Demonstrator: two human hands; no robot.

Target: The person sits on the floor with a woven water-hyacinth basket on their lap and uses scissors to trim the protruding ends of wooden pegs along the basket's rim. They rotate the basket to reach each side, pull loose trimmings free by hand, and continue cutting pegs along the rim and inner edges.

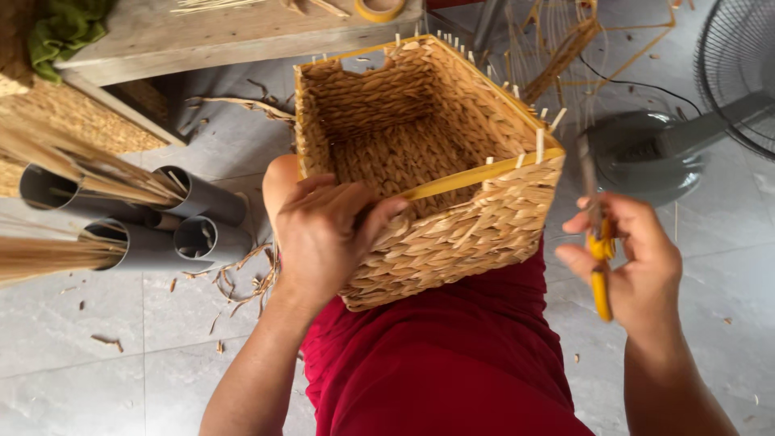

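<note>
A square woven straw basket [468,234] with a yellow rim rests on my lap, which is covered in red cloth. Short stick ends poke up along its rim. My left hand [327,234] grips the basket's near left corner, thumb over the rim. To the right of the basket, my right hand [634,262] holds yellow-handled scissors [596,242], their blades pointing up close to the basket's right corner.
Grey plastic pipes [202,238] holding bundles of straw lie on the tiled floor at left. A wooden bench [194,40] stands behind them. A grey floor fan [670,149] stands at right, and loose cane strips lie beyond the basket.
</note>
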